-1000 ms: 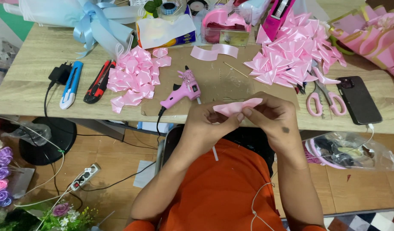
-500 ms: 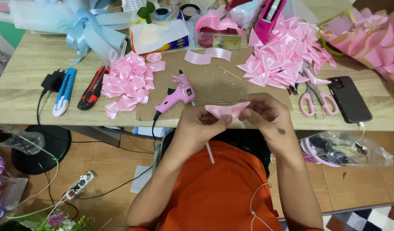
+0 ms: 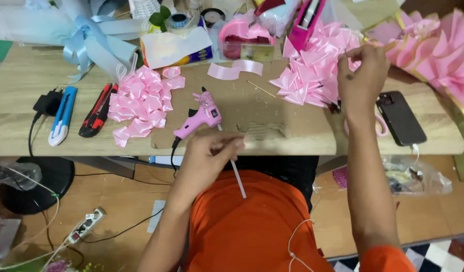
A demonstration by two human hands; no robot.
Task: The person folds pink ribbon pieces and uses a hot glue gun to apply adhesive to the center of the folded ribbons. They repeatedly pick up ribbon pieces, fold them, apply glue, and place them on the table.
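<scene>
Left hand (image 3: 209, 151) is gripping a thin white stick (image 3: 237, 177) at the table (image 3: 20, 75) edge, beside the pink glue gun (image 3: 199, 118). Right hand (image 3: 363, 68) is pinching something small, unclear what, over the folded pink ribbon pile (image 3: 310, 70).

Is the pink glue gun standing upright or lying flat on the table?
Lying flat: the pink glue gun rests on its side on the cardboard sheet, nozzle pointing away, cord trailing off the table edge.
</scene>
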